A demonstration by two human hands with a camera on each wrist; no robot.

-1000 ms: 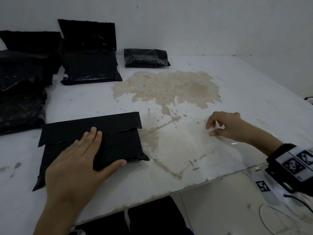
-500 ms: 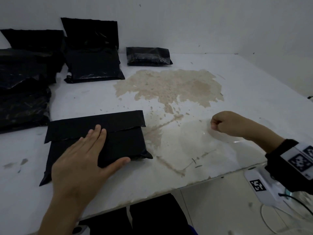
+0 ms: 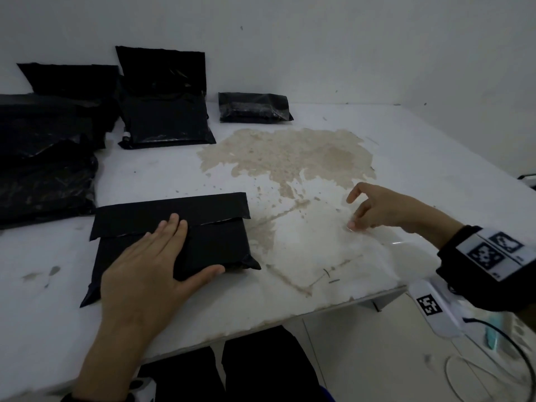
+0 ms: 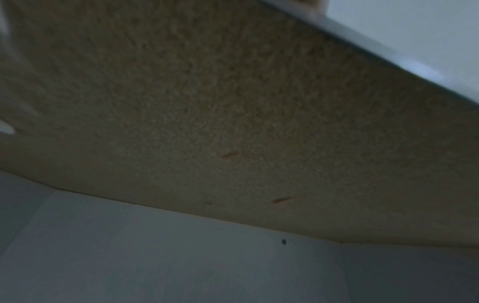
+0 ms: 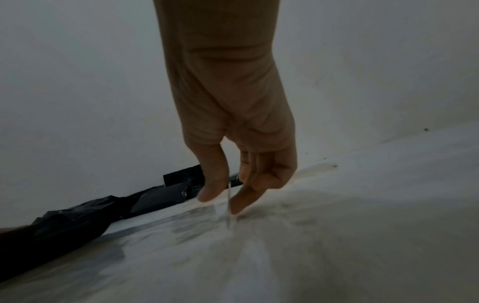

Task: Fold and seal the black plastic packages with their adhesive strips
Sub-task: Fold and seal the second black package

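- The folded black package (image 3: 171, 242) lies near the front edge of the table (image 3: 435, 158), toward its left side, long axis running left to right, its flap turned down over the body.
- The left hand (image 3: 150, 274) lies flat on top of the package, fingers straight and together, thumb spread along its near edge; the left wrist view shows only a blurred tan surface.
- The right hand (image 5: 233, 180) is well to the right of the package, over the stained middle of the table. In the right wrist view, thumb and forefinger pinch a thin clear strip (image 5: 229, 207), probably the peeled liner of the adhesive.
- Judgement: the flap looks folded but its right end seems slightly raised, so pressing along the seam is likely next. The left hand is already there; the right hand would have to drop the strip and travel left.
- More black packages (image 3: 165, 123) sit at the far left corner and along the left edge.
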